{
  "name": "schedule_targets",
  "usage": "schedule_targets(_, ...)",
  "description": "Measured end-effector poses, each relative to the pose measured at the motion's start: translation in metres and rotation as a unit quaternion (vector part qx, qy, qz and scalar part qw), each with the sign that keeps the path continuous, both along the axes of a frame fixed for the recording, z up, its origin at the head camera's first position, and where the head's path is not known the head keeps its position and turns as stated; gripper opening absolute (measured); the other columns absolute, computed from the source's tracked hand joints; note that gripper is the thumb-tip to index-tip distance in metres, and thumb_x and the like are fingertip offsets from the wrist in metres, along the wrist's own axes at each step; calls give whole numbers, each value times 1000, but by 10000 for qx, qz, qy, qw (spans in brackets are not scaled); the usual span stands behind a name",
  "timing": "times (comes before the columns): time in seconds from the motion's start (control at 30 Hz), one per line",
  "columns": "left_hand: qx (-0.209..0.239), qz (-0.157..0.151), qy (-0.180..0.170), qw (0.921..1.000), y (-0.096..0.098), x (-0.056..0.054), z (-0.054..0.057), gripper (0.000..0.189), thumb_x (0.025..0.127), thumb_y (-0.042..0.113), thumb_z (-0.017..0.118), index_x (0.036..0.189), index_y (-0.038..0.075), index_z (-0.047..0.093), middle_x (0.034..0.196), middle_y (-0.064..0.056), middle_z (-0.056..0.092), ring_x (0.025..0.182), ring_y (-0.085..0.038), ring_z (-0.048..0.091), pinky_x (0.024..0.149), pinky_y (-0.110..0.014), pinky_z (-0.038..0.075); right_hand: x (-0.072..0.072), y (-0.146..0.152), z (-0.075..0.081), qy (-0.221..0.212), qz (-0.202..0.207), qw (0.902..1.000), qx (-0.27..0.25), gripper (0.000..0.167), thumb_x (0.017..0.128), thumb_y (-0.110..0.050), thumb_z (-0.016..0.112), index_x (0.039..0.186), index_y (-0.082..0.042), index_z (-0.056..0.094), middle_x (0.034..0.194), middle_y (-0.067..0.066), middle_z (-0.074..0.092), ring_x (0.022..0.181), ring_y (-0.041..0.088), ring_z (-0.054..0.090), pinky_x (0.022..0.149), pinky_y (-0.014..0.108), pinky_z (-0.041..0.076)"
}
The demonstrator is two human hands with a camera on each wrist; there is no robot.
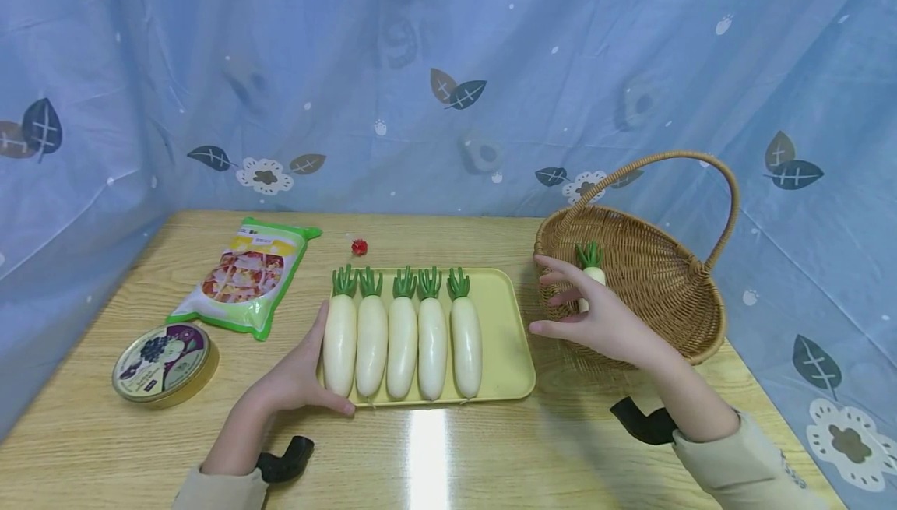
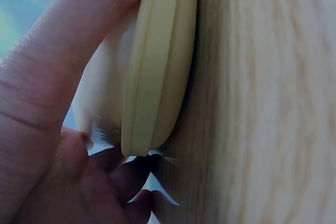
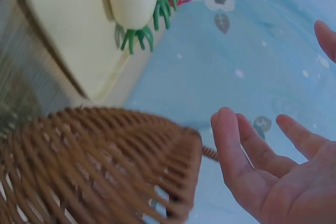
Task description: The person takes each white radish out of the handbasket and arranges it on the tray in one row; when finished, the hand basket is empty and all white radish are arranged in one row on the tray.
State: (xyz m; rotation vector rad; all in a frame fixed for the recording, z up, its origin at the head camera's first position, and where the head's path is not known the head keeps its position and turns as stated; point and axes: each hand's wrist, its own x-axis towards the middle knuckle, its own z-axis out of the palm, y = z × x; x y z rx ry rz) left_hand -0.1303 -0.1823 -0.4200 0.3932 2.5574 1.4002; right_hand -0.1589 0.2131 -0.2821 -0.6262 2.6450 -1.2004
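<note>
Several white radishes point(image 1: 402, 346) with green tops lie side by side on a pale yellow tray point(image 1: 506, 339). My left hand point(image 1: 301, 378) grips the tray's near left corner, thumb along the front edge and fingers at the left side. In the left wrist view the thumb and fingers bracket the tray's rim point(image 2: 149, 77). Over the left side of a wicker basket point(image 1: 652, 284), my right hand point(image 1: 603, 315) is spread with nothing in it. One more radish point(image 1: 596, 275) is inside the basket behind that hand, its lower part partly hidden by the fingers.
A bag of frozen-looking food point(image 1: 245, 276) lies at the back left, with a round tin point(image 1: 161, 362) in front of it. Behind the tray sits a small red object point(image 1: 360, 247). The basket's tall handle point(image 1: 732, 198) arches upward, and a blue patterned curtain point(image 1: 392, 128) hangs behind the table.
</note>
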Motion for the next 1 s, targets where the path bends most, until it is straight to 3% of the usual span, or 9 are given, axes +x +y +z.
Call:
schedule_targets(0.43, 20, -32, 23, 10000, 0, -1, -1, 152, 45, 38, 90, 142, 14, -24, 150, -22, -7, 135, -39, 2, 106, -57, 9, -6, 25, -1, 438, -651, 9969, 0, 69, 81, -28, 69, 141, -22, 35, 125, 13, 50, 101, 29, 54, 75, 31, 52)
schedule_targets(0.67, 20, -17, 8, 10000, 0, -1, -1, 152, 44, 38, 90, 142, 13, -23, 150, -21, -8, 136, -38, 1, 106, -56, 9, -12, 37, -8, 523, -1105, 9922, 234, 74, 80, -34, 70, 142, -20, 34, 127, 15, 50, 104, 31, 53, 80, 42, 49)
schedule_targets(1.0, 10, 23, -25, 10000, 0, 0, 0, 152, 44, 37, 90, 142, 12, -23, 150, -22, -7, 135, -39, 1, 106, -57, 9, -25, 55, -20, 486, -1564, 9864, 160, 76, 79, -32, 71, 143, -15, 32, 126, 21, 48, 105, 39, 50, 79, 49, 49)
